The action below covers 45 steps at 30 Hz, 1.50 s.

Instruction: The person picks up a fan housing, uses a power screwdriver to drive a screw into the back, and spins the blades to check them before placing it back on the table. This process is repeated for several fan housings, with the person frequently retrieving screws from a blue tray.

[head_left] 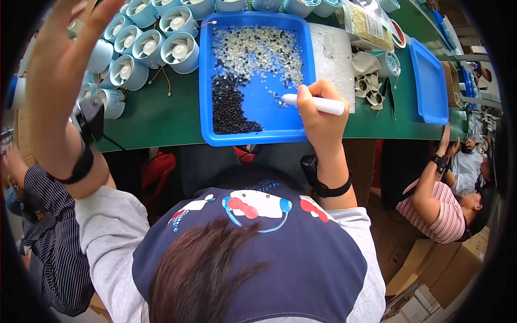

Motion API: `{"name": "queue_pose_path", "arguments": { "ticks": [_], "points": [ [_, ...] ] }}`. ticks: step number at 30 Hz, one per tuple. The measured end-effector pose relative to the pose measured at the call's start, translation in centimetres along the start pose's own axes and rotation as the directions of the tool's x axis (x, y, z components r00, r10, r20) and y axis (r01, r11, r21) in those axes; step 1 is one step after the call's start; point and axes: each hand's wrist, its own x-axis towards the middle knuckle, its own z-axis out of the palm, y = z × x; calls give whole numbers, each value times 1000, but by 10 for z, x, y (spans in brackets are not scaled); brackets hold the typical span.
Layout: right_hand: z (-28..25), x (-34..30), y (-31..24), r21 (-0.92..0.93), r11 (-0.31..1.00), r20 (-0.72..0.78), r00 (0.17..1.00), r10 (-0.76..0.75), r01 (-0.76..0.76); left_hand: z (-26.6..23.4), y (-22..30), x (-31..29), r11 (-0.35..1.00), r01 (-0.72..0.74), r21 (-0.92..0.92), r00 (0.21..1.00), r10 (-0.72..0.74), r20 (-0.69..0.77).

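My right hand (pixel 325 119) grips a white pen-shaped tool (pixel 329 106) whose thin dark tip points left over a blue tray (pixel 283 119). A few loose clear beads (pixel 282 103) lie by that tip. Small black ring-like beads (pixel 229 107) are heaped in the tray's near left part. Clear beads with some black ones among them (pixel 258 48) spread over its far part. My left hand (pixel 62 59) is raised at the upper left, near the camera, fingers apart and holding nothing; its fingertips are cut off by the frame.
Several light-blue fan housings (pixel 179 50) with wires crowd the far left of the green table (pixel 180 113). Right of the tray are a white foam sheet (pixel 331 59), a bag (pixel 371 27), grey fan blades (pixel 371 89) and another blue tray (pixel 428 81). People sit on both sides.
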Motion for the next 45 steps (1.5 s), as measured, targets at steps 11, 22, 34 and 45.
{"name": "queue_pose_path", "arguments": {
  "ticks": [11,22,34,45],
  "points": [
    [-1,-9,-5,-71,997,166,986,-6,18,47,-29,-113,831,382,404,922,-371,-110],
    [-5,0,5,44,997,-76,995,62,-59,51,-39,-164,612,768,-189,580,-790,-199],
    [2,0,0,-103,994,-25,999,-37,34,64,1,-171,756,634,-165,764,-645,-22],
    [-7,-7,-6,-25,1000,222,975,19,-14,112,87,-148,-545,3,-839,753,-551,361]
  ]
}}
